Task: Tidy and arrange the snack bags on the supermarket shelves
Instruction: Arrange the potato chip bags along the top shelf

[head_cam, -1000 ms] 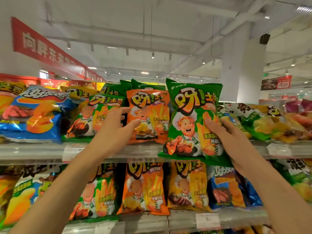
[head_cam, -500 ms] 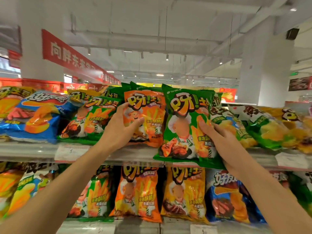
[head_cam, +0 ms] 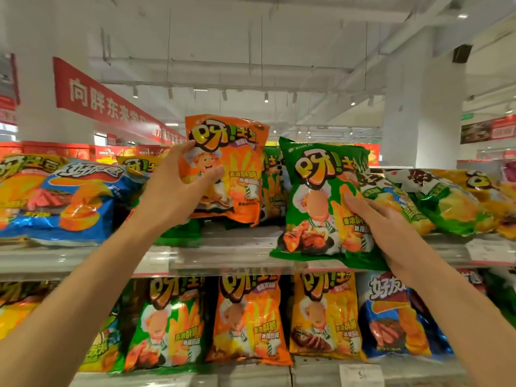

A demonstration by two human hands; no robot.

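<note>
Gripping orange bag point(head_cam: 231, 169), left hand point(head_cam: 176, 188); right hand point(head_cam: 382, 224) grips green bag point(head_cam: 315, 202).

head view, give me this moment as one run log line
left hand: grips orange snack bag, raised off top shelf | right hand: holds green snack bag, overhanging shelf edge | step: arranging top row

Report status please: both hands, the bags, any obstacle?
Left hand grips orange snack bag, lifted above top shelf. Right hand holds green snack bag at shelf edge. Nothing blocking.
</note>
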